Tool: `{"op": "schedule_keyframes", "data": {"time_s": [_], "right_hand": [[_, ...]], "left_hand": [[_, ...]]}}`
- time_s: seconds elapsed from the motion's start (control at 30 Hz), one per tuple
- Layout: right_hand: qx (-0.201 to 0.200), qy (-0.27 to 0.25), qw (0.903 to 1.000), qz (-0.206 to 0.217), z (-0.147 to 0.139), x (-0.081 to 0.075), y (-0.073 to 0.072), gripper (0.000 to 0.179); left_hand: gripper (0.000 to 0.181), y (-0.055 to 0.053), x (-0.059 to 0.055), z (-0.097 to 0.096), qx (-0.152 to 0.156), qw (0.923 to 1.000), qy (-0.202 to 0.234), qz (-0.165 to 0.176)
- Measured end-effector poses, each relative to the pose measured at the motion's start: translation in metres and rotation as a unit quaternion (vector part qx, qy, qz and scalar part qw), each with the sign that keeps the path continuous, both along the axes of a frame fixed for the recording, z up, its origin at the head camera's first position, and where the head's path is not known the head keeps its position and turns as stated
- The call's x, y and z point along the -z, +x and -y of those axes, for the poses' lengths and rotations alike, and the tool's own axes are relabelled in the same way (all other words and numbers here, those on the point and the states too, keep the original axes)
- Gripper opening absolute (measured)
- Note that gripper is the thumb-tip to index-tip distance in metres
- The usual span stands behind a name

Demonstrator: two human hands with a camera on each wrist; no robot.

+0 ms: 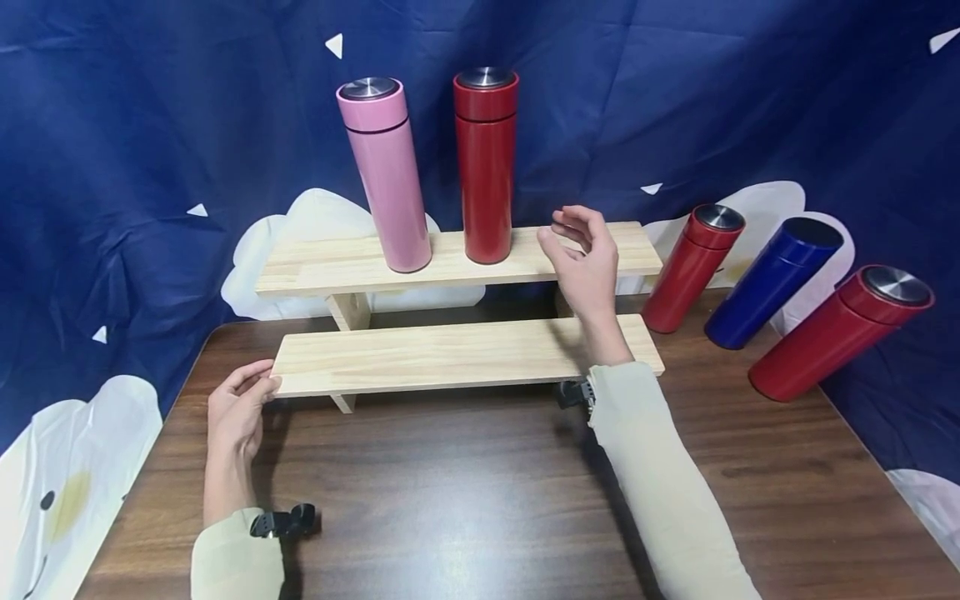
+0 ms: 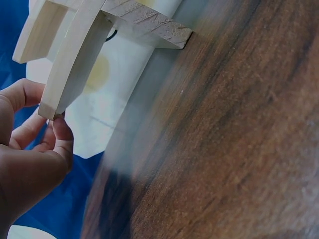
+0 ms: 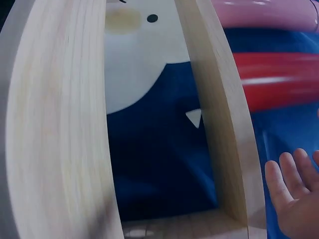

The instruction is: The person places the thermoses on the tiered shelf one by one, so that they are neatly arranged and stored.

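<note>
A two-tier wooden shelf rack (image 1: 450,358) stands on the table. My left hand (image 1: 238,408) grips the left end of its lower board, and the left wrist view shows the fingers (image 2: 62,134) and thumb on either side of the board's end (image 2: 50,107). On the upper board stand a pink thermos bottle (image 1: 386,179) and, to its right, a red thermos bottle (image 1: 486,175). Over the right part of that board is my right hand (image 1: 588,262), its fingers loosely curved with nothing between them. Part of it shows at the right wrist view's edge.
Right of the rack, a red bottle (image 1: 690,271), a blue bottle (image 1: 772,283) and another red bottle (image 1: 840,337) stand on the brown wooden table (image 1: 465,483). A dark blue patterned cloth (image 1: 150,125) hangs behind the table.
</note>
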State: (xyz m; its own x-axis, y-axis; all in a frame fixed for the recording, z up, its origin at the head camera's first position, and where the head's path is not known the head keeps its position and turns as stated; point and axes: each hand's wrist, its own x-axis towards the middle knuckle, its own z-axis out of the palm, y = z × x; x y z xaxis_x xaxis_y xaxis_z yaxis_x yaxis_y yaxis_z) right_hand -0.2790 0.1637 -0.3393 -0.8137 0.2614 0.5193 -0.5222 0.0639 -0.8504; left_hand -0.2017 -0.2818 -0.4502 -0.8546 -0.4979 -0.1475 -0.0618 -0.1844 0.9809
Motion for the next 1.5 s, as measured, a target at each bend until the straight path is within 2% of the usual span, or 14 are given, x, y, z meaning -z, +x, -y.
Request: {"op": "schedule_keyframes", "data": {"time_s": [0.43, 1.0, 1.1, 1.33, 1.5], "right_hand": [[0.077, -0.022, 0.9966, -0.019, -0.044, 0.006, 0.018, 0.037], [0.116, -0.078, 0.9898, -0.025, -0.081, 0.011, 0.031, 0.031], [0.129, -0.088, 0.9876, -0.016, -0.088, 0.014, 0.033, 0.031], [0.177, -0.077, 0.9812, 0.011, -0.109, 0.023, 0.038, 0.034], [0.196, -0.1, 0.9755, 0.014, -0.127, 0.033, 0.04, 0.036]], "left_hand": [[0.028, 0.001, -0.001, -0.002, 0.001, 1.0, 0.006, -0.005], [0.029, 0.001, 0.0, -0.001, 0.002, 0.9999, 0.015, -0.004], [0.029, 0.001, 0.0, 0.0, 0.001, 0.9999, 0.014, -0.004], [0.029, 0.001, 0.0, 0.0, 0.005, 0.9999, 0.015, -0.005], [0.029, 0.0, 0.0, 0.0, 0.005, 0.9999, 0.015, -0.005]]}}
